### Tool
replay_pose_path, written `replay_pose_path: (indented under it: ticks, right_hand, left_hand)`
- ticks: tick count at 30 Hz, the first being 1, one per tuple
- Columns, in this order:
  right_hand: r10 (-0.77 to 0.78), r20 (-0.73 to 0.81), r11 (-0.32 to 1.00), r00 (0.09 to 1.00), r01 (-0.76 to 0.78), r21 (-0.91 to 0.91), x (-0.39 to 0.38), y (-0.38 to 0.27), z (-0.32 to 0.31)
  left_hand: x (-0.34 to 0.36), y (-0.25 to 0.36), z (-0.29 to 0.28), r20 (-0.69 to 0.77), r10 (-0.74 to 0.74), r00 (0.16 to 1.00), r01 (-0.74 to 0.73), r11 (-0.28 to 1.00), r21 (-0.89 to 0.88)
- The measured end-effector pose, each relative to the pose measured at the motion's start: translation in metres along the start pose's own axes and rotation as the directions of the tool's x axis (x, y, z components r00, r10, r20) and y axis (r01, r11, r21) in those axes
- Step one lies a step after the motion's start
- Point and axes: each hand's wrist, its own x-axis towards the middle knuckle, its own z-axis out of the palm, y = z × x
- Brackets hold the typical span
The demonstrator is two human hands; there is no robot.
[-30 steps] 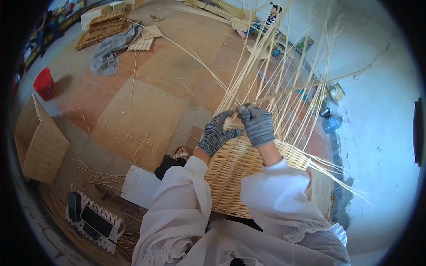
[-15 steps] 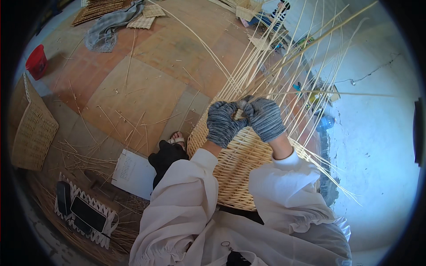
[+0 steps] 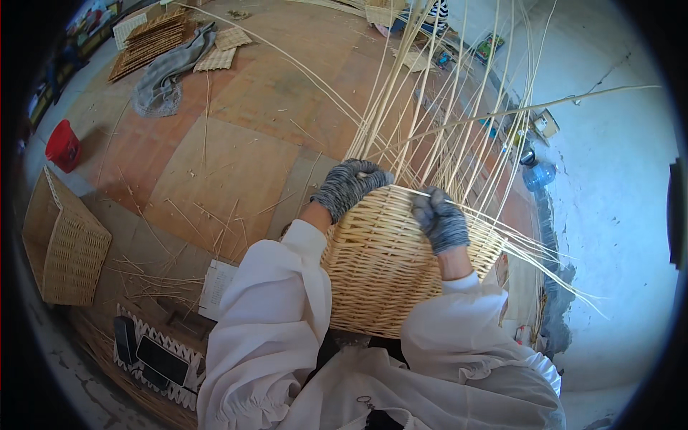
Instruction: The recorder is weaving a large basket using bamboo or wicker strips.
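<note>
In front of my lap is a wicker basket point(image 3: 380, 276), pale and tightly woven, with many long loose rods point(image 3: 370, 132) fanning up and away from its far edge. My left hand point(image 3: 350, 188), in a grey striped knit glove, closes over the rim's left part at the base of the rods. My right hand point(image 3: 440, 221), gloved alike, has its fingers curled at the rim farther right, against the woven wall. The fingertips of both hands are partly hidden. One long rod point(image 3: 502, 112) slants across the others toward the right wall.
A finished-looking basket point(image 3: 75, 254) and a red bucket point(image 3: 63, 147) stand at the left. A phone point(image 3: 163, 358) lies on a woven tray at lower left, near a paper sheet point(image 3: 216, 287). At right, a water bottle point(image 3: 539, 175) sits by the white wall point(image 3: 609, 215).
My hands were together over the rim, gripping rods; now they are apart, the left one to the left and the right one lower on the rim. The view has shifted, and more of the basket's wall shows.
</note>
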Motion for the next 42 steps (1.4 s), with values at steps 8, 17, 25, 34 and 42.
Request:
replay_pose_path:
  ticks: [8,17,25,34,42]
  right_hand:
    - [-0.604,0.202,0.085,0.771,0.315,-0.945,0.125,-0.044,0.074]
    - [-0.511,-0.18,0.853,0.841,0.469,-0.23,-0.013,-0.016,-0.008]
    - [-0.316,-0.21,0.949,0.925,0.304,-0.089,-0.008,-0.039,-0.029]
    - [-0.369,-0.246,0.926,0.896,0.377,-0.015,-0.014,-0.033,-0.013]
    - [-0.284,-0.147,0.958,0.948,0.287,-0.001,-0.021,-0.04,-0.019]
  left_hand:
    - [0.0,0.019,0.038,-0.218,-0.144,0.965,0.075,0.952,-0.296]
    - [0.011,0.014,-0.004,0.165,-0.21,0.964,0.22,0.975,-0.041]
    - [-0.098,0.096,0.036,-0.671,0.55,0.497,-0.727,0.686,0.025]
    - [0.025,0.046,0.068,0.057,0.093,0.994,-0.109,0.835,0.539]
    - [-0.045,0.06,0.118,0.15,0.699,0.699,-0.334,0.133,0.933]
